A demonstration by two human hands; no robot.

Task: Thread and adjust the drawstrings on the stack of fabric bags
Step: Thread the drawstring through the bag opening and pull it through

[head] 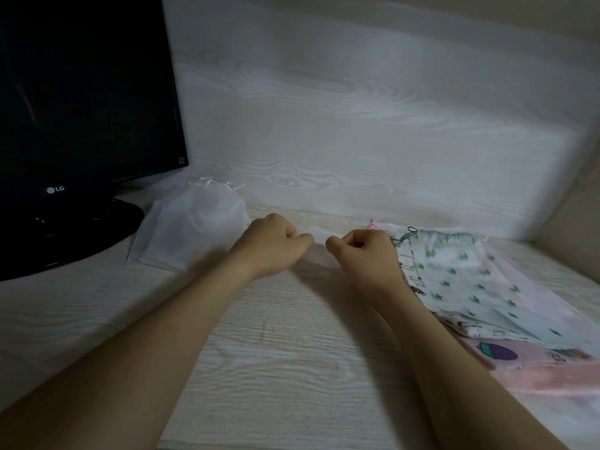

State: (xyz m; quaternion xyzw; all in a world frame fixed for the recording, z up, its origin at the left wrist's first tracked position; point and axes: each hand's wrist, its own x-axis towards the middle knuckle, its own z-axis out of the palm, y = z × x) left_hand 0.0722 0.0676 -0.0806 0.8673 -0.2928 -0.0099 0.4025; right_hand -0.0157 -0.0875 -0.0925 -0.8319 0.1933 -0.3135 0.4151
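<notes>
A thin, translucent white fabric bag [317, 253] lies flat on the pale wood-grain table [276, 352] between the two hands. The left hand [272, 245] and the right hand [360, 251] are curled, each pinching one side of its far edge. Just right of the right hand lies a stack of soft printed fabric bags [461, 280], cactus-patterned on top, pink beneath. Far left, a heap of sheer white bags [191, 228] sits beside a glossy black monitor [81, 108].

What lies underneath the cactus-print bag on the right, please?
Under the cactus-print bag, a white bag with small animal drawings peeks out, and below that a pink bag with a purple figure. Whether more bags lie beneath is covered.
</notes>
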